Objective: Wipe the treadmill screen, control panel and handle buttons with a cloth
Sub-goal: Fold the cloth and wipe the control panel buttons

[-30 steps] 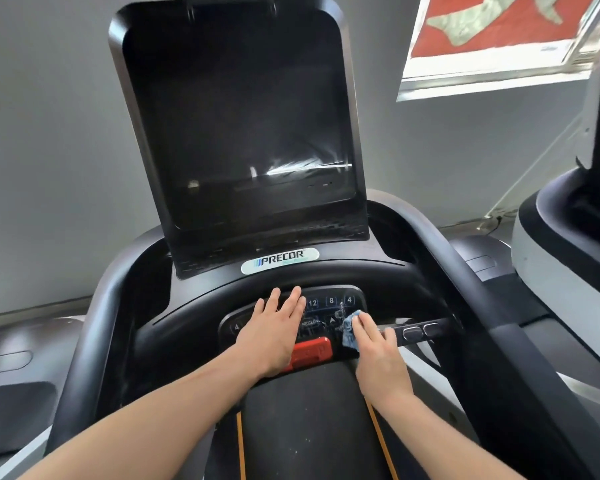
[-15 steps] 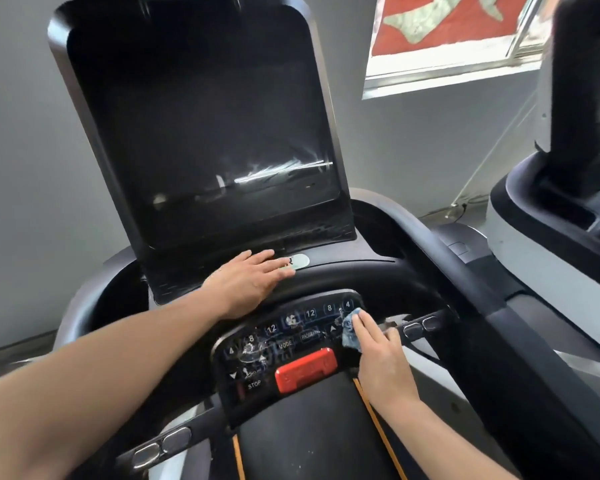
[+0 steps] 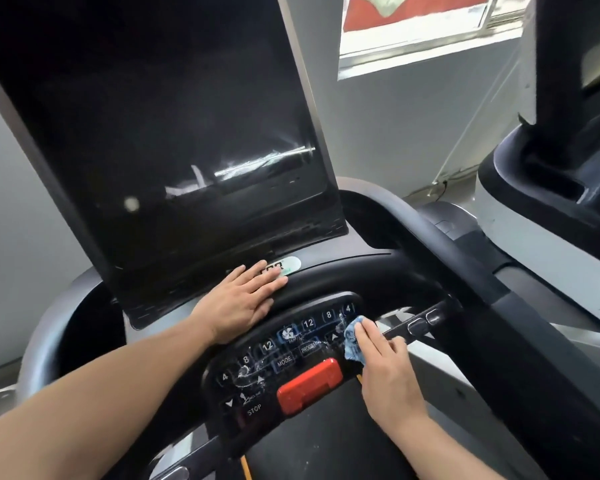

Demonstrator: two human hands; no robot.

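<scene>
The treadmill's big dark screen [image 3: 160,133] tilts up in front of me. Below it is the black control panel [image 3: 284,355] with lit number keys, wet smears and a red stop button [image 3: 309,384]. My right hand [image 3: 385,368] presses a small blue cloth [image 3: 353,339] against the panel's right end with straight fingers. My left hand [image 3: 243,303] lies flat on the console ledge just under the screen, partly covering the brand label [image 3: 286,265]. The right handle buttons [image 3: 425,322] sit just beyond the cloth.
A second treadmill [image 3: 551,188] stands close on the right. A grey wall and a window [image 3: 423,32] lie behind. The left handle buttons [image 3: 170,474] show at the bottom edge. The belt [image 3: 309,452] runs below the panel.
My left hand has left the control panel and moved up onto the ledge under the screen. My right hand stays with the cloth at the panel's right end. The view has come closer.
</scene>
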